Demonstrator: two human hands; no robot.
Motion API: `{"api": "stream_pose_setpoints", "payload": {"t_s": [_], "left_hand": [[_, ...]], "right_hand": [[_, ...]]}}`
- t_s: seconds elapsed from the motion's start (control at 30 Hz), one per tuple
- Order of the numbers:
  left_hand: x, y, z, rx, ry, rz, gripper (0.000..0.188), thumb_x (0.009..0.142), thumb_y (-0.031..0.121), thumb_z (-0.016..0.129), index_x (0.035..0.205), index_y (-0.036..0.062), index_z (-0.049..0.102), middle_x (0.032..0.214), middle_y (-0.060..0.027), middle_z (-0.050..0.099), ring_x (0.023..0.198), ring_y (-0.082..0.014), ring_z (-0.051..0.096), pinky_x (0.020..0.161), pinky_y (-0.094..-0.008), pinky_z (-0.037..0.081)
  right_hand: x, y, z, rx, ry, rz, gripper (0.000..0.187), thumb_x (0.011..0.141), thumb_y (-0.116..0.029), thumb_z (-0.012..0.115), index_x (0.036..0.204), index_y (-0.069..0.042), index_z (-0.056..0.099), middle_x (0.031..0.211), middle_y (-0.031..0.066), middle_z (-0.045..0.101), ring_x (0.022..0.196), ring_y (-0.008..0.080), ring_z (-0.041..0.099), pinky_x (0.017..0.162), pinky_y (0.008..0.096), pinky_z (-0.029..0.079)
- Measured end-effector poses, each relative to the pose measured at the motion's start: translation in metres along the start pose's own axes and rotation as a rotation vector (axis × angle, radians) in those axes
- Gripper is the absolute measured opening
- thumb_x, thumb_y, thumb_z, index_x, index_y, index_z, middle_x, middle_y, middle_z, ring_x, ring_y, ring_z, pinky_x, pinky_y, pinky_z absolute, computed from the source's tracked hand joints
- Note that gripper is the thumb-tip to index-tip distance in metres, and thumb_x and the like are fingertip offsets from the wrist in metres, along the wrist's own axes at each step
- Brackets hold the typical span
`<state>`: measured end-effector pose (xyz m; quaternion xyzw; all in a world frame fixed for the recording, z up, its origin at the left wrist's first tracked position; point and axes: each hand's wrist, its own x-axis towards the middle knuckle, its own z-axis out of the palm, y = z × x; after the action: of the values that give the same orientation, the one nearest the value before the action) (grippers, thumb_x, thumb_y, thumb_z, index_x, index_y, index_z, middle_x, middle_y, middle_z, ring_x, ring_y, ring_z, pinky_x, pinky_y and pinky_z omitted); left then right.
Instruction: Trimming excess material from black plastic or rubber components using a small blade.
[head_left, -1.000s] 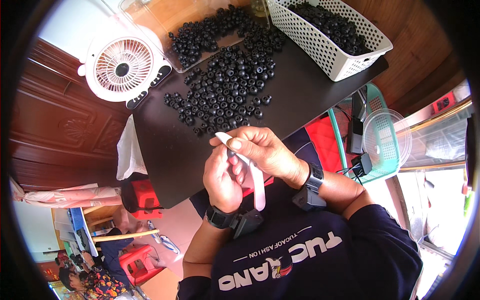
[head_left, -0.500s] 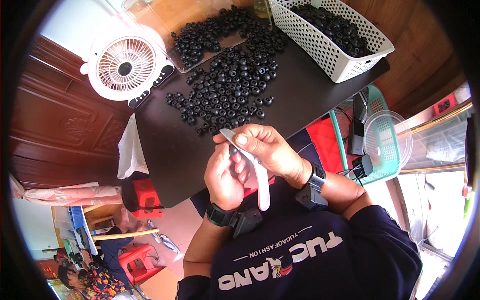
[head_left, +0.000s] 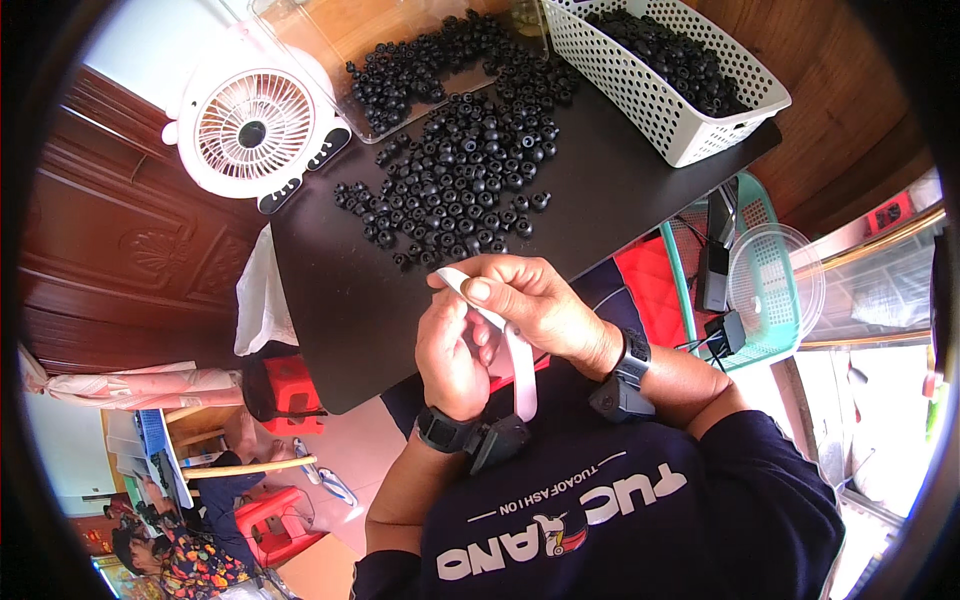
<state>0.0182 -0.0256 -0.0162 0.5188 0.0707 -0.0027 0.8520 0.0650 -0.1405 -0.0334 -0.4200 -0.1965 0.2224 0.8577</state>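
Observation:
My right hand [head_left: 525, 298] is closed around a small knife [head_left: 519, 375] with a pale pink-white handle. Its thumb presses against the blade, which points up and left, and the handle hangs down between my wrists. Just left of it, my left hand [head_left: 447, 352] has its fingers curled up beneath the blade. The small black round part seen in those fingers a moment earlier is hidden now behind blade and fingers. Beyond both hands lies a heap of the same black round parts [head_left: 455, 195], many with a hole in them.
The dark table [head_left: 330, 330] also carries a clear plastic tray [head_left: 385, 130] with more parts, a white perforated basket [head_left: 690, 150] full of them, and a white fan [head_left: 250, 130]. A green basket [head_left: 770, 330] with black devices stands to the right. Another person [head_left: 190, 555] is at lower left.
The blade has turned and slid slightly down over the left fingers, covering the black part. Both hands stay close together in nearly the same place.

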Motion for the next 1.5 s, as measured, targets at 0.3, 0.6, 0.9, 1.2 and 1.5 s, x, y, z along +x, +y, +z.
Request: {"api": "stream_pose_setpoints", "payload": {"t_s": [0.3,0.6,0.9,1.2,1.5], "left_hand": [[0.007,0.011,-0.022,-0.273,-0.142,0.001,0.033,0.088,0.037,0.042,0.089,0.0046,0.048,0.068,-0.0074,0.045,0.050,-0.0160,0.040,0.045,-0.0266,0.034],[0.031,0.065,-0.068,-0.086,-0.010,0.099,0.015,0.091,0.019,0.048,0.095,0.0045,0.053,0.066,-0.0017,0.043,0.051,-0.0120,0.041,0.041,-0.0224,0.031],[0.062,0.072,-0.091,0.979,-0.040,0.197,0.021,0.076,0.004,0.050,0.096,0.0007,0.057,0.056,-0.0013,0.045,0.046,-0.0096,0.040,0.044,-0.0248,0.032],[0.064,0.079,-0.050,1.873,-0.133,0.057,0.029,0.083,0.017,0.054,0.107,0.0039,0.047,0.081,-0.0237,0.063,0.081,-0.0425,0.061,0.073,-0.0502,0.045],[0.072,0.075,-0.065,1.820,-0.125,0.102,0.026,0.086,0.019,0.052,0.104,0.0011,0.047,0.084,-0.0231,0.063,0.085,-0.0432,0.060,0.074,-0.0508,0.045]], "right_hand": [[0.000,-0.013,-0.008,0.100,0.171,-0.132,0.022,0.095,-0.020,0.055,0.096,0.000,0.063,0.102,0.0137,0.067,0.097,0.0183,0.062,0.091,0.0332,0.046],[0.004,-0.022,-0.032,0.018,0.172,-0.164,0.023,0.095,-0.023,0.055,0.094,-0.001,0.063,0.103,0.0132,0.067,0.094,0.0179,0.063,0.088,0.0335,0.049],[0.002,-0.020,-0.036,0.029,0.150,-0.123,0.022,0.096,-0.021,0.052,0.089,-0.003,0.062,0.101,0.0172,0.066,0.091,0.0229,0.065,0.082,0.0361,0.052],[0.001,-0.020,-0.041,0.001,0.120,-0.084,0.024,0.095,-0.023,0.053,0.094,0.000,0.062,0.099,0.0170,0.066,0.087,0.0220,0.065,0.080,0.0339,0.053],[0.001,-0.020,-0.040,-0.034,0.110,-0.068,0.026,0.096,-0.024,0.053,0.096,0.001,0.061,0.099,0.0169,0.066,0.087,0.0214,0.065,0.080,0.0331,0.052]]}}
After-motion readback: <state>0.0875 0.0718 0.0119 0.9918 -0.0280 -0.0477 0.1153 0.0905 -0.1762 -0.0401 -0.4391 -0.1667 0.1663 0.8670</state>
